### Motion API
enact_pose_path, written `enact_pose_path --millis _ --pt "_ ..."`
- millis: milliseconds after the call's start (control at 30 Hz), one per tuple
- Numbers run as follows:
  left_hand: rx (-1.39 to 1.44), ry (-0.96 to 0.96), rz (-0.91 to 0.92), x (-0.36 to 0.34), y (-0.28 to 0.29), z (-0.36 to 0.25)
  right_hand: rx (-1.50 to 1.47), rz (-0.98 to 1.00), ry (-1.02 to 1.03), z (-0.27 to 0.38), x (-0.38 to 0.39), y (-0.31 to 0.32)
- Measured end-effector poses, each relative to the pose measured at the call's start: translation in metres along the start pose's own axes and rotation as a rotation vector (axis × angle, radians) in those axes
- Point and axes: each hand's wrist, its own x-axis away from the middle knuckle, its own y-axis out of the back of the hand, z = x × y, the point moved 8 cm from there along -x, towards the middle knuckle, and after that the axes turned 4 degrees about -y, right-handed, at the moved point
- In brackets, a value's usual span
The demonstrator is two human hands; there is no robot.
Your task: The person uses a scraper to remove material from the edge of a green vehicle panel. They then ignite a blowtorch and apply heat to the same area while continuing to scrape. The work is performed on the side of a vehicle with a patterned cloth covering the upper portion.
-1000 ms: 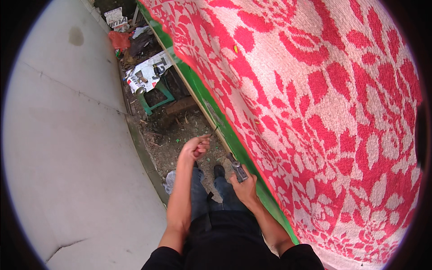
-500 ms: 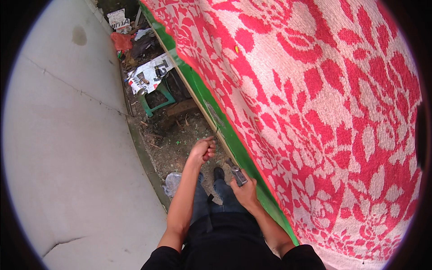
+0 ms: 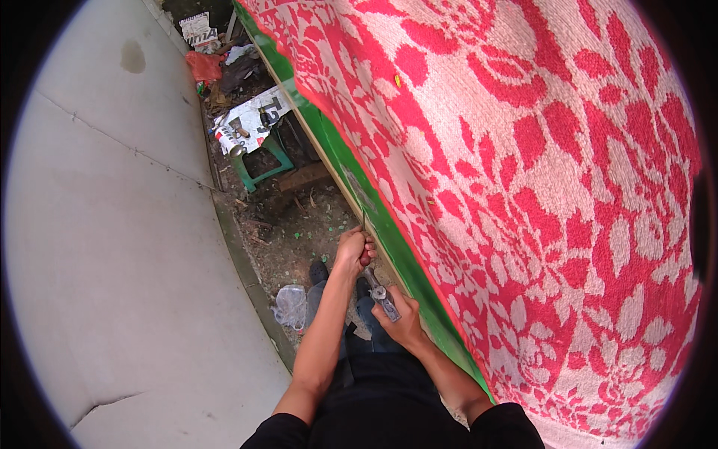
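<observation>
The left hand [image 3: 351, 251] is gripping a red-handled tool [image 3: 364, 258] against the green edge [image 3: 374, 217] of the red patterned mat [image 3: 538, 187]; just nearer, the right hand [image 3: 400, 325] is clasping a grey metal tool [image 3: 383, 295]

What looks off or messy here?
Litter sits on the dirt strip between the concrete slab and the green board: a crumpled clear plastic bag, a red bag, scattered papers.
</observation>
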Motion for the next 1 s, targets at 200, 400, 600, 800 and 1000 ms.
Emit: enact_pose_path --millis 200,400,600,800,1000 --pt "0.019 0.017 0.020 0.002 -0.007 -0.003 0.017 -0.018 0.005 -0.004 -0.002 0.001" --pt "0.017 -0.009 0.000 -0.005 -0.009 -0.005 0.023 -0.024 -0.026 -0.013 -0.005 -0.004" --pt "0.027 0.034 0.025 -0.012 -0.007 -0.006 0.059 0.028 -0.184 -0.010 -0.008 -0.008" --pt "0.057 0.192 0.115 -0.005 0.013 -0.024 0.014 -0.014 -0.209 -0.008 -0.008 0.000" --pt "-0.004 0.353 0.290 -0.014 0.067 -0.057 0.014 -0.089 -0.200 -0.016 -0.004 0.011"
